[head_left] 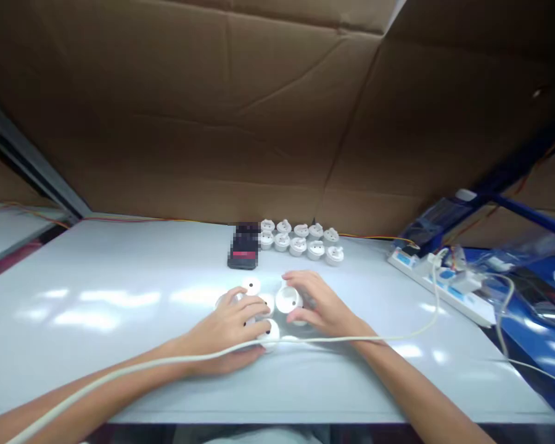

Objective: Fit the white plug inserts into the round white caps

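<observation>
My left hand lies palm down over a cluster of small white round pieces with dark dots, its fingers spread and partly covering them. One white dotted piece shows beyond its fingertips, and another sits beside its lower fingers. Thumb and fingers of my right hand curve around a white round cup-like piece with a small tab on its far side. How firmly that piece is gripped, I cannot tell. Several pieces under my left hand are hidden.
Two rows of white round plug-like pieces stand at the back beside a dark, pixelated phone-like object. A white cable crosses above both forearms. On the right lies a power strip near a blue tray; cardboard forms the back wall.
</observation>
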`<state>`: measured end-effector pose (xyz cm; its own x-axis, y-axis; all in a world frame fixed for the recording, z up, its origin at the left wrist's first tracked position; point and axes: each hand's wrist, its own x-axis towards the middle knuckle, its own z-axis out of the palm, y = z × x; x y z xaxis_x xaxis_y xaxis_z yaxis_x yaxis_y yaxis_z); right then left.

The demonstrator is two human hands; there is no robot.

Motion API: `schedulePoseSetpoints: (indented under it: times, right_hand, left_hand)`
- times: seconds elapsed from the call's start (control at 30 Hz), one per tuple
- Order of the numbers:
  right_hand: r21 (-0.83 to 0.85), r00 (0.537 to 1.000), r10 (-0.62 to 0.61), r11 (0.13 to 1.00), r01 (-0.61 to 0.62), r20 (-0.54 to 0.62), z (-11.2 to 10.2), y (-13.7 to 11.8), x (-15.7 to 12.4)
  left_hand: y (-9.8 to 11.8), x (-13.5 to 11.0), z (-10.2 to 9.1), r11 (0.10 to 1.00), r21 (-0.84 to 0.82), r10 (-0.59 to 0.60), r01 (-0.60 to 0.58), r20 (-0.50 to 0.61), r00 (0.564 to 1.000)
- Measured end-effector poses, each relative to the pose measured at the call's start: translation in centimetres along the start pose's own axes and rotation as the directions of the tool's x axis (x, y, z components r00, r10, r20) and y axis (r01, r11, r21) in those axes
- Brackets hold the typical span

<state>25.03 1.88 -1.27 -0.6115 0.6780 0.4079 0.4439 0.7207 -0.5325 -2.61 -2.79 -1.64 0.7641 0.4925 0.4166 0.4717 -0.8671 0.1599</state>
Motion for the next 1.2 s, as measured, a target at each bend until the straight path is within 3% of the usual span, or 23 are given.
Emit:
schedulePoseSetpoints:
  times: [0.13,0.33,0.5,0.6,0.7,0.9,1.2]
  right_hand:
    - [0.090,0.981,0.123,0.990,-0.110,-0.153,0.5,0.3,-0.7]
    - [-0.028,0.944,-0.035,0.999,0.028,-0.329,-0.2,0.7,-0.3]
    - [-0.124,0.926,0.041,0.988,-0.094,-0.375,-1.8,1.2,0.3]
    - [-0.145,0.934,0.138,0.970,-0.194,-0.331,-2.4,2.0,0.3]
    - [-0.191,0.954,0.211,0.949,-0.253,-0.214,-2.4,2.9,0.0]
    - [-0.230,0.948,0.319,0.921,-0.314,-0.018,-1.9,3.3,-0.3]
    - [-0.193,0.965,0.244,0.956,-0.223,0.096,-1.9,1.5,-0.2]
  left_hand:
    - [0.0,0.1,-0.6,0.999,-0.035,0.020,-0.020,-0.013,1.000]
    - [-0.1,0.2,-1.3,0.992,-0.065,0.108,-0.112,-0.060,0.992]
    - [-0.6,0.3,-2.1,0.990,-0.083,0.105,-0.116,-0.126,0.986]
    - [-1.7,0.4,-3.0,0.995,-0.081,0.049,-0.059,-0.118,0.992]
    - [-3.2,0.4,-4.1,0.997,-0.067,-0.048,0.045,-0.048,0.998]
    - [-4.4,-0.1,-4.8,0.975,-0.094,-0.176,0.200,0.220,0.960]
    - [-4.4,-0.1,-5.1,0.905,-0.156,-0.337,0.395,0.302,0.892]
